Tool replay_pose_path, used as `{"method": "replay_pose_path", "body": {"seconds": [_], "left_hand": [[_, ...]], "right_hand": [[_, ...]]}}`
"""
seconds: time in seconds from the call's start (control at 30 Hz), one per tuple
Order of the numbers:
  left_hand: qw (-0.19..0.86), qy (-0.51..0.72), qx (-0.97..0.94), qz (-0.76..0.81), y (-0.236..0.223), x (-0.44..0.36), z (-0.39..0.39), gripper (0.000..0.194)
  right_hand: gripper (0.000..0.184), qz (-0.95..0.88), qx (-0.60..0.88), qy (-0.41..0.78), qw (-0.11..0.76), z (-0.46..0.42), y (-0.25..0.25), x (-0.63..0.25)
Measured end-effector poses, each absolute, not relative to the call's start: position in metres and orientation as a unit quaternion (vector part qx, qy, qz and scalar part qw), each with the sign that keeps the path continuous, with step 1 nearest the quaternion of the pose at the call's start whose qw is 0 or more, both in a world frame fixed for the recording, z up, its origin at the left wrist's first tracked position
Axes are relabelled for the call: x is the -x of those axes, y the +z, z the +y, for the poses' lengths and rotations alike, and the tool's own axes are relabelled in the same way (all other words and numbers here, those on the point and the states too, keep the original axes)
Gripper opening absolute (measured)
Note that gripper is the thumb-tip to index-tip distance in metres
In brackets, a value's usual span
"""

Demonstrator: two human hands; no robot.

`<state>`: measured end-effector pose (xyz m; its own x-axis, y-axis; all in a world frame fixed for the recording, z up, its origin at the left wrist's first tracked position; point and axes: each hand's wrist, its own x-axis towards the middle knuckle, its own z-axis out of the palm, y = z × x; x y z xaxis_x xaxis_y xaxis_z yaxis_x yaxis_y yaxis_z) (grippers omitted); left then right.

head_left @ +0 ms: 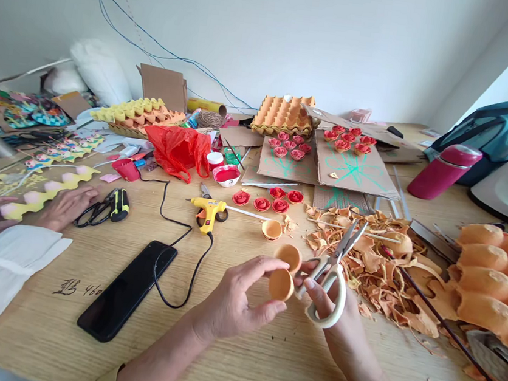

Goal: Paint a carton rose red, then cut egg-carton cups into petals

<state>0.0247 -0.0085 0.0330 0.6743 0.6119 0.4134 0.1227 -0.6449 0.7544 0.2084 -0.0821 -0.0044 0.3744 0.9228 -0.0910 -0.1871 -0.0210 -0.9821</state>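
My left hand (242,293) pinches a small orange egg-carton cup (280,285) between thumb and fingers. Right behind it is a second orange cup (290,257), by my fingertips; which hand bears it I cannot tell. In my right hand (335,316) are scissors (337,285) with cream handles, their blades a little apart and pointing away from me. A third cup (272,229) sits on the table beyond my hands. Cut carton scraps (365,264) lie heaped to the right, beside an orange egg tray (487,278).
A yellow glue gun (207,211), its cord, and a black phone (128,289) lie left of my hands. Red paper roses (261,203) stand beyond, more on cardboard (358,165). A pink bottle (444,172) is at right. Another person's hands (66,206) hold a yellow carton strip.
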Motion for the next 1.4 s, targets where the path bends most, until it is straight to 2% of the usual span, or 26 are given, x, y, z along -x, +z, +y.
{"method": "replay_pose_path", "body": {"seconds": [0.13,0.27,0.43,0.57,0.7,0.83,0.9,0.97,1.1,1.23,1.3,1.37,1.4], "left_hand": [[0.245,0.321,-0.861,0.31,0.028,-0.018,0.006,0.034],[0.179,0.271,-0.869,0.373,0.016,-0.013,0.019,0.031],[0.161,0.242,-0.87,0.398,0.006,-0.01,0.024,0.033],[0.174,0.274,-0.863,0.388,0.012,-0.012,0.022,0.037],[0.262,0.325,-0.839,0.35,0.025,-0.016,0.016,0.042],[0.506,0.37,-0.711,0.319,0.031,-0.018,0.012,0.03],[0.637,0.374,-0.607,0.294,0.03,-0.018,0.011,0.033],[0.721,0.377,-0.519,0.261,0.028,-0.019,0.011,0.036],[0.791,0.417,-0.379,0.237,0.021,-0.023,0.011,0.025],[0.845,0.416,-0.249,0.225,0.019,-0.026,0.013,0.025],[0.851,0.424,-0.197,0.239,0.021,-0.026,0.014,0.02],[0.848,0.435,-0.146,0.266,0.025,-0.026,0.016,0.008],[0.845,0.44,-0.121,0.278,0.028,-0.026,0.016,0.009]], "right_hand": [[0.045,-0.312,0.556,0.434,0.637,-0.081,0.001,-0.21],[0.044,-0.3,0.546,0.452,0.638,-0.082,0.004,-0.211],[0.045,-0.314,0.555,0.454,0.622,-0.083,0.005,-0.21],[0.045,-0.327,0.559,0.446,0.618,-0.084,0.006,-0.209],[0.041,-0.369,0.546,0.451,0.602,-0.088,0.007,-0.209],[0.038,-0.466,0.505,0.484,0.542,-0.093,0.004,-0.209],[0.038,-0.497,0.495,0.496,0.512,-0.095,0.005,-0.209],[0.039,-0.513,0.492,0.505,0.49,-0.096,0.007,-0.209],[0.044,-0.533,0.479,0.528,0.455,-0.096,0.01,-0.208],[0.046,-0.539,0.478,0.549,0.424,-0.097,0.006,-0.206],[0.049,-0.533,0.483,0.568,0.4,-0.098,0.004,-0.205],[0.053,-0.53,0.493,0.577,0.379,-0.098,0.005,-0.204],[0.054,-0.534,0.497,0.575,0.37,-0.098,0.006,-0.203]]}}
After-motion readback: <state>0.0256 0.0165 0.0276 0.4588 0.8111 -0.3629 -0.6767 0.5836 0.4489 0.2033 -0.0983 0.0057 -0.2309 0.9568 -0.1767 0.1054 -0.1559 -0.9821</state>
